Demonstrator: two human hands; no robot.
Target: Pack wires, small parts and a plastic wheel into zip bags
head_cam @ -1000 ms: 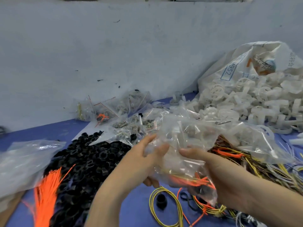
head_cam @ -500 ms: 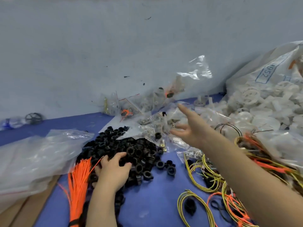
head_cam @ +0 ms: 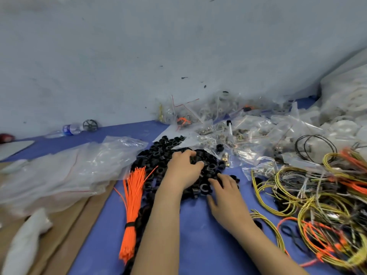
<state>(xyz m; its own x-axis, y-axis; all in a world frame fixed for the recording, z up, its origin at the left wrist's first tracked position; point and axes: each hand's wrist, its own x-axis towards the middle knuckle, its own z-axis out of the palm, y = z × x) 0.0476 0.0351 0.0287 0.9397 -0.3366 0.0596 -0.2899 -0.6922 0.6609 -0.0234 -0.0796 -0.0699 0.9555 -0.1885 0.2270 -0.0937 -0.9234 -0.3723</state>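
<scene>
Zip bag gone from your grasp: your left hand now curls into the black rings, seemingly gripping some; your right hand rests open beside it, starting another bag's contents.

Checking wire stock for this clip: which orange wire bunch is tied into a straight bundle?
The orange bundle left of the left hand, cinched by a black tie. The other orange wires at right lie tangled among yellow coils.

Soft, even, cool light over my workspace, faint shadows under my forearms, white glare on the crumpled clear plastic zip bags, wide-angle bending at the edges, slight blur at the right.
</scene>
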